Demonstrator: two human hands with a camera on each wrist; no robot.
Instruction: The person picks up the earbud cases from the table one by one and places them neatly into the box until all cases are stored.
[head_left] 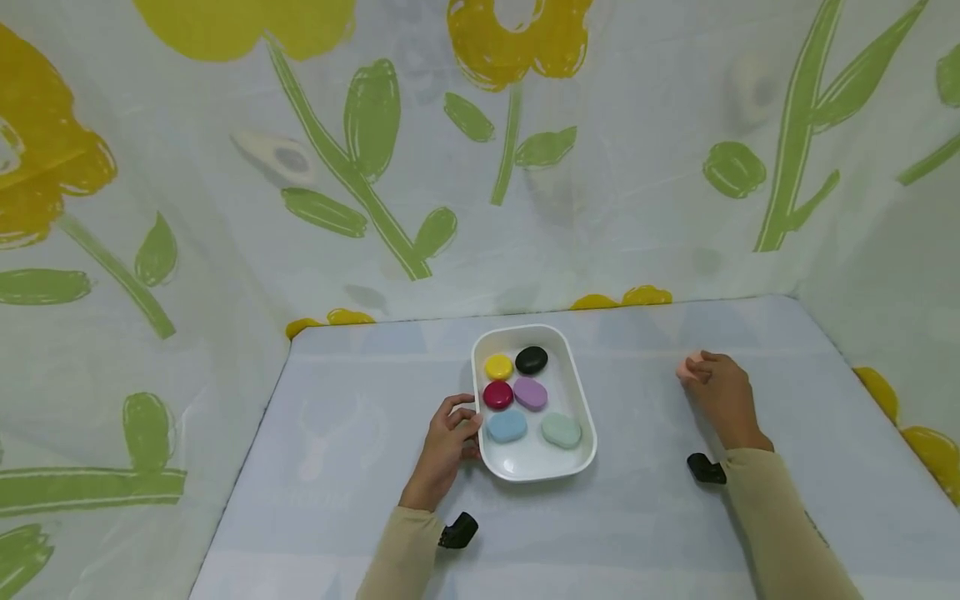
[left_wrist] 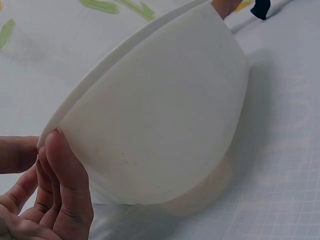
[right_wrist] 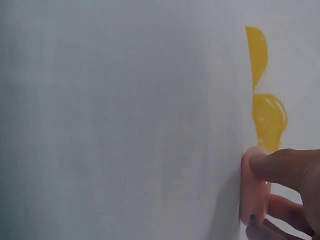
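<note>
A white rounded tray (head_left: 581,392) sits mid-table holding several coloured pebbles: yellow (head_left: 498,367), black (head_left: 531,360), red (head_left: 498,394), purple (head_left: 530,393), blue (head_left: 507,426) and pale green (head_left: 561,430). My left hand (head_left: 450,442) grips the tray's left rim; in the left wrist view the thumb (left_wrist: 67,185) presses the tray's outer wall (left_wrist: 165,120). My right hand (head_left: 720,392) rests on the table to the right, fingers pinching a pale pink pebble (head_left: 688,368), seen edge-on as the pink pebble (right_wrist: 252,187) in the right wrist view.
The table is covered with a pale blue cloth (head_left: 360,417). Curtains printed with yellow flowers and green leaves (head_left: 367,125) close in the back and both sides. Black wrist camera mounts (head_left: 457,531) sit on both sleeves.
</note>
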